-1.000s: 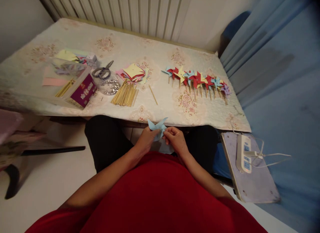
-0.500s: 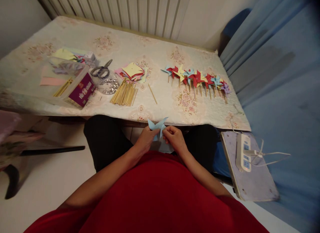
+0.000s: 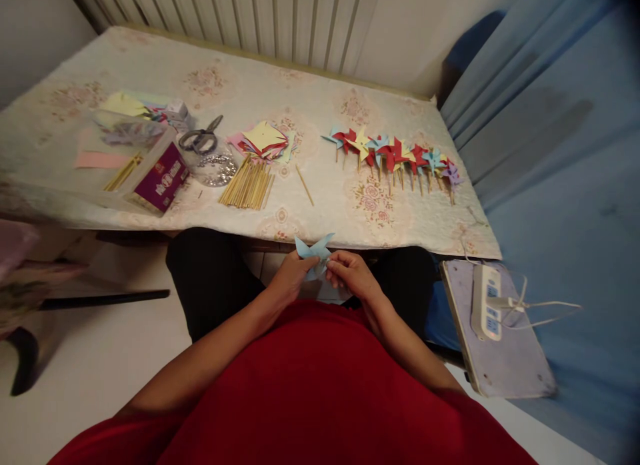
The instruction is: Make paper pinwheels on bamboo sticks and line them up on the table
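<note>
Between my hands, over my lap, is a light-blue paper pinwheel (image 3: 313, 248) with folded blades. My left hand (image 3: 295, 270) is closed on its left side, the thumb pressed on the paper near the middle. My right hand (image 3: 348, 272) pinches at the pinwheel's right edge; fingertips and paper overlap, so I cannot tell whether something small is between them. On the table ahead lie a single stick (image 3: 305, 185), a bundle of sticks (image 3: 247, 183) and a pile of cut paper squares (image 3: 265, 141). Several finished pinwheels (image 3: 394, 154) lie in a row at the right.
Left on the table are a clear plastic box (image 3: 160, 178) with sticks inside, scissors (image 3: 201, 140) and a round container of small metal pieces (image 3: 215, 169). A power strip (image 3: 487, 302) rests on a small board (image 3: 517, 365) at my right, beside a blue curtain (image 3: 565, 185).
My right fingers have shifted slightly at the pinwheel's right blade. The left hand keeps its hold. The whole view has drifted a little.
</note>
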`<state>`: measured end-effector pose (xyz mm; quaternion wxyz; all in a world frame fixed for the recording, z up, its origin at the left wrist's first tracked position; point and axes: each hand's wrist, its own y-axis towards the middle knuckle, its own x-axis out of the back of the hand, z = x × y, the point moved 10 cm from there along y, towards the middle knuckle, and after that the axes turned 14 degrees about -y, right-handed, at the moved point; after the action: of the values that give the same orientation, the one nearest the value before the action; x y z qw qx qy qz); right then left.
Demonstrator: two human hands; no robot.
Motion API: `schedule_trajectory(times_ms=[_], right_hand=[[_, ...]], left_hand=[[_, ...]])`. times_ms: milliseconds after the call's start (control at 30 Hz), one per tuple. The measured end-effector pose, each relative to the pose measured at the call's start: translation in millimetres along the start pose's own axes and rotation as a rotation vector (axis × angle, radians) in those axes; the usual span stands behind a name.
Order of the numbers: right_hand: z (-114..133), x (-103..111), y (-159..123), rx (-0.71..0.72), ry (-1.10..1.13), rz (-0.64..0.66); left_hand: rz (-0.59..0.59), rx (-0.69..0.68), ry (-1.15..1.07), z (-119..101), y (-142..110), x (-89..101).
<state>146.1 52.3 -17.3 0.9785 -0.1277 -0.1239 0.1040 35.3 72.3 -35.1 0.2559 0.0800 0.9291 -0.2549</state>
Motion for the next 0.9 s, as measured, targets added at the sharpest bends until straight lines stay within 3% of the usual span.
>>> schedule_trajectory(times_ms=[167,467,900], right_hand=[[1.2,-3.6,0.5,0.0,-0.016,0.014],[0.0,4.7,-3.6,-0.104,-0.057,-0.209],[-5.1,8.5,-5.2,-0.167,-0.067,-0.31]], left_hand=[[-0.014,0.011,-0.007,1.9,1.0,1.9],[-0.005,0.006,-0.008,2.5,0.9,1.0],[-0.017,0.029,-0.01,9.3,3.5,4.3]])
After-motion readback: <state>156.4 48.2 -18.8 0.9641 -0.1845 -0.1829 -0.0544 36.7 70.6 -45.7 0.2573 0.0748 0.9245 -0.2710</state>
